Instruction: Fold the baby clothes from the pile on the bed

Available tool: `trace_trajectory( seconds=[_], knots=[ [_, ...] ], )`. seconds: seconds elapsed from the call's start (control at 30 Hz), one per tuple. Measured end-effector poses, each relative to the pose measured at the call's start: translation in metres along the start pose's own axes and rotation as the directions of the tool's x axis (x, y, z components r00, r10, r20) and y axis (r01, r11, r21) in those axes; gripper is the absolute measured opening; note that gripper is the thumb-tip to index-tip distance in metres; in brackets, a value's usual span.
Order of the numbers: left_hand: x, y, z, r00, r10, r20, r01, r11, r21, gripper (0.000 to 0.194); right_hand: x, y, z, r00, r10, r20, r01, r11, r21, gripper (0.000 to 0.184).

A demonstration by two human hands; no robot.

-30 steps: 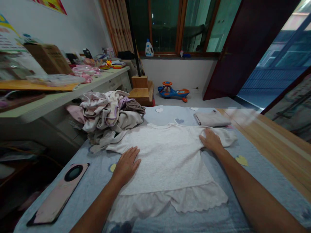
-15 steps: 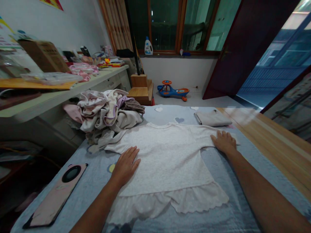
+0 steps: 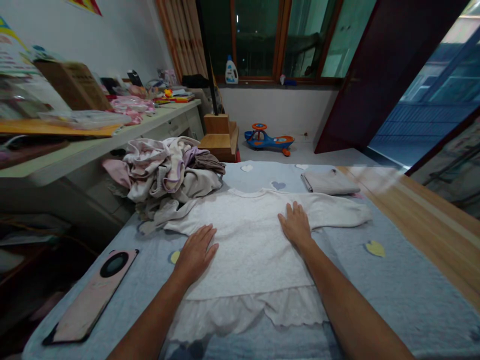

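Observation:
A white long-sleeved top [image 3: 247, 250] with a ruffled hem lies spread out on the blue bedsheet [image 3: 375, 300], its neckline pointing away from me. My left hand [image 3: 197, 254] rests flat on its left side, just below the armpit, fingers extended. On the upper right of the chest lies my right hand [image 3: 296, 225], fingers stretched out, near the shoulder of the right sleeve. That sleeve reaches out straight to the right. The left sleeve runs toward a heap of crumpled clothes [image 3: 168, 175] and its end cannot be told apart from the pile. My right forearm covers part of the hem.
A pink phone [image 3: 93, 295] lies at the bed's left edge. Beyond the right sleeve sits a folded grey cloth [image 3: 330, 182]. A cluttered desk [image 3: 157, 120] stands on the left, a wooden board [image 3: 420, 215] on the right. A blue ride-on toy [image 3: 270, 140] is on the floor.
My right hand has moved left from the right sleeve's cuff to the upper chest of the top, leaving the sleeve uncovered. The left hand stays in place.

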State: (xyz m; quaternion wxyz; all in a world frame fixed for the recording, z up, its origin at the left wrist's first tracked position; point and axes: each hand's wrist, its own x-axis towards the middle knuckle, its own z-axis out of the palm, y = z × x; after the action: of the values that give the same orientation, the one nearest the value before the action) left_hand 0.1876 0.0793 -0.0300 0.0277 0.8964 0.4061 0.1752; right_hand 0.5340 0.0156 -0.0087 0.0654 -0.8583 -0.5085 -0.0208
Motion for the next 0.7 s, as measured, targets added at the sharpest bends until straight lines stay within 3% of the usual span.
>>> trace_trajectory(
  seconds=[0.1,0.23,0.37,0.5,0.7],
  knots=[
    [0.0,0.0,0.0,1.0,0.005,0.007,-0.005,1.0,0.0,0.047,0.0,0.004,0.001,1.0,-0.007,-0.003,0.006,1.0,-0.015,0.063],
    [0.0,0.001,-0.001,1.0,-0.002,0.004,0.002,1.0,-0.012,0.046,0.012,0.0,-0.01,0.996,0.04,0.081,-0.041,0.999,0.009,0.063],
    [0.001,0.002,-0.003,1.0,-0.003,0.011,0.003,1.0,-0.011,0.047,0.031,-0.007,-0.015,1.0,-0.025,-0.011,0.026,0.999,0.019,0.063],
    [0.001,0.003,-0.003,1.0,-0.008,0.012,0.008,1.0,-0.011,0.047,0.04,-0.003,-0.004,0.997,-0.079,0.008,0.079,0.997,0.016,0.061],
    [-0.001,0.001,-0.001,1.0,-0.016,0.008,0.016,0.999,-0.031,0.046,0.043,-0.008,0.001,0.996,0.082,0.03,-0.083,0.996,0.027,0.065]
  ],
)
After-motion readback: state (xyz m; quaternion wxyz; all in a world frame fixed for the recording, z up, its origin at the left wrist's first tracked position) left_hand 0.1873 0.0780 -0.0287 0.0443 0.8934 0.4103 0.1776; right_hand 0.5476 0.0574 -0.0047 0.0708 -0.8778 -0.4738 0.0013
